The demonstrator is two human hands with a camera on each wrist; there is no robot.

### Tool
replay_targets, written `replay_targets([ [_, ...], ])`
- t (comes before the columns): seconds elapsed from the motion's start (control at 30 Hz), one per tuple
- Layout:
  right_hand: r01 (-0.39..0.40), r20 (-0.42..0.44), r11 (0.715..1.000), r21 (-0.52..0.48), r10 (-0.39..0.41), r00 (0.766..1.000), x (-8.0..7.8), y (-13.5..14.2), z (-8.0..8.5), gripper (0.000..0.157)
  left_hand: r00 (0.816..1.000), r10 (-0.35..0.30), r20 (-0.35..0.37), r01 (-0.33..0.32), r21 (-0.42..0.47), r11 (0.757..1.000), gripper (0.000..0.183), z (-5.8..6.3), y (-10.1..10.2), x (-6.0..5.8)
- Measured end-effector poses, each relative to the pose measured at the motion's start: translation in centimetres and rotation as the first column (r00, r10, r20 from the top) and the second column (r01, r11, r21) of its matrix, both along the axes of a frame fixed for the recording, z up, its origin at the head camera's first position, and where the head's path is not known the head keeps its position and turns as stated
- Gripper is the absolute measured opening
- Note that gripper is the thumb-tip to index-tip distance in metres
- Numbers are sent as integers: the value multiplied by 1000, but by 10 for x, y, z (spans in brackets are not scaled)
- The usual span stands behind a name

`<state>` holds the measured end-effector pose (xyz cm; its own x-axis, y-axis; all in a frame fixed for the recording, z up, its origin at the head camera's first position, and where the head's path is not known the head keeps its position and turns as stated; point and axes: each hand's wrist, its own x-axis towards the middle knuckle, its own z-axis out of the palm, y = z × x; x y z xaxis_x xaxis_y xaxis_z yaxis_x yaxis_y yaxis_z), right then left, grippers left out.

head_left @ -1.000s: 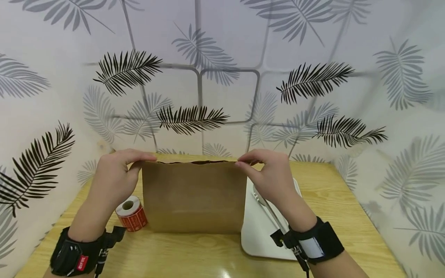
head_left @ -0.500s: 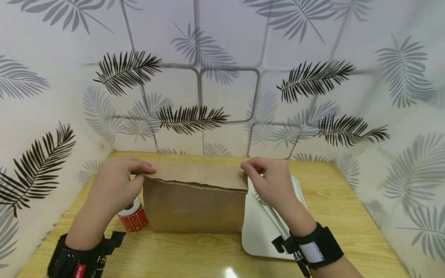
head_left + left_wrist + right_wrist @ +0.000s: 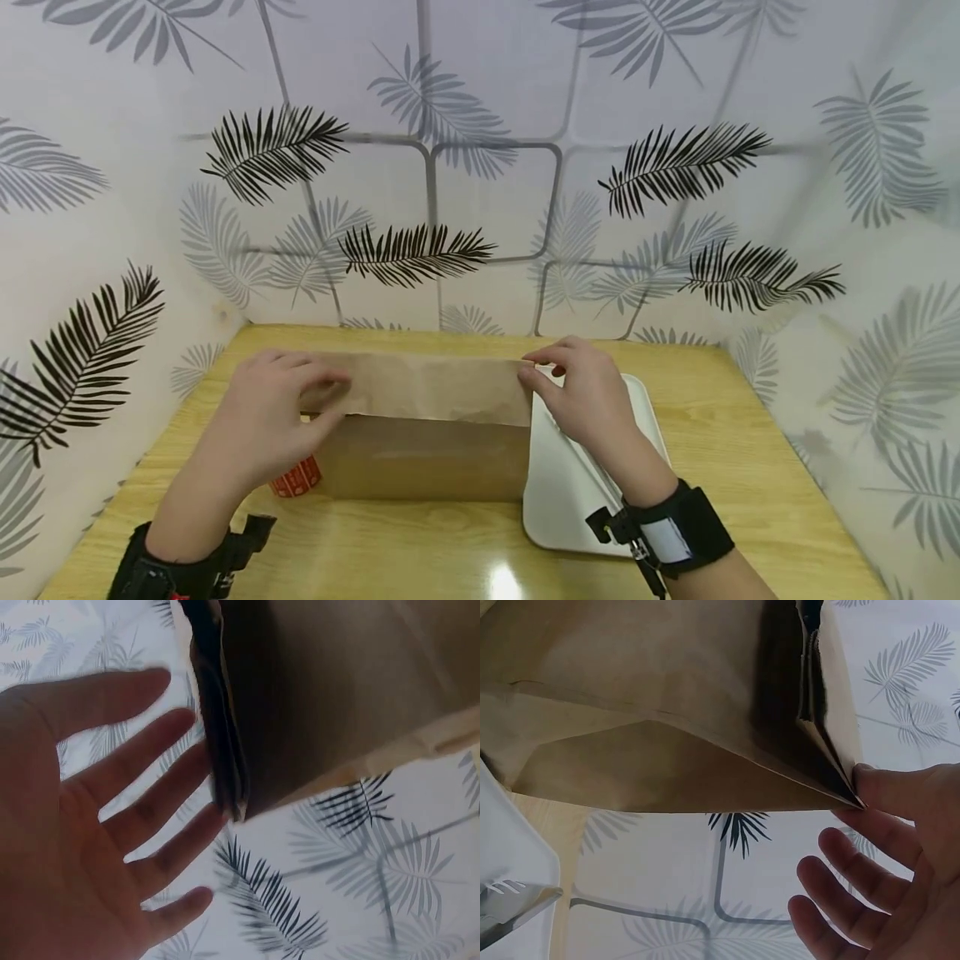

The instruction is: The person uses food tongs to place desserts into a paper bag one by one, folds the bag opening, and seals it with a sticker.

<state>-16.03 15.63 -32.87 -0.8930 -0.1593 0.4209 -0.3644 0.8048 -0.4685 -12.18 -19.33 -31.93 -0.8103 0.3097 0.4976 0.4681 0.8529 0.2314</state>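
Note:
A brown paper bag [image 3: 427,462] stands on the table, its top strip [image 3: 435,390] folded down toward me. At the strip's right corner, my right hand [image 3: 585,392] pinches the paper between thumb and index finger, which the right wrist view [image 3: 892,862] shows up close. My left hand [image 3: 273,417] is at the left end of the fold. In the left wrist view its fingers [image 3: 161,754] are spread and fairly straight, with the fingertips beside the bag's edge [image 3: 225,750] and nothing gripped. The bag's inside is hidden.
Partly behind my left hand stands a roll of red labels [image 3: 297,477]. A white tray [image 3: 555,517] lies right of the bag, with a fork [image 3: 506,887] and other long utensils on it, partly covered by my right arm. A leaf-patterned curtain [image 3: 487,108] surrounds the table.
The bag's top, upright a second ago, has folded over toward me. My left hand has released its corner, opened its fingers and moved slightly down. My right hand keeps its pinch, slightly lower.

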Motion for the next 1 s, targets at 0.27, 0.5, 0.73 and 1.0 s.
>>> replay_targets([
  [0.27, 28, 26, 1000, 0, -28, 999, 2, 1, -3, 9, 983, -32, -183, 60, 146, 987, 24, -22, 50, -7],
  [0.5, 37, 20, 999, 18, -37, 999, 6, 1, -5, 6, 960, -140, -241, 164, 83, 983, 21, -27, 97, -15],
  [0.73, -7, 16, 999, 31, 7, 1000, 7, -4, -7, 8, 950, -177, -257, 190, 25, 982, 16, -16, 134, -25],
  [1.0, -13, 44, 999, 44, 11, 999, 12, 2, -5, 9, 964, -182, -195, 174, -59, 983, 8, -14, 167, -38],
])
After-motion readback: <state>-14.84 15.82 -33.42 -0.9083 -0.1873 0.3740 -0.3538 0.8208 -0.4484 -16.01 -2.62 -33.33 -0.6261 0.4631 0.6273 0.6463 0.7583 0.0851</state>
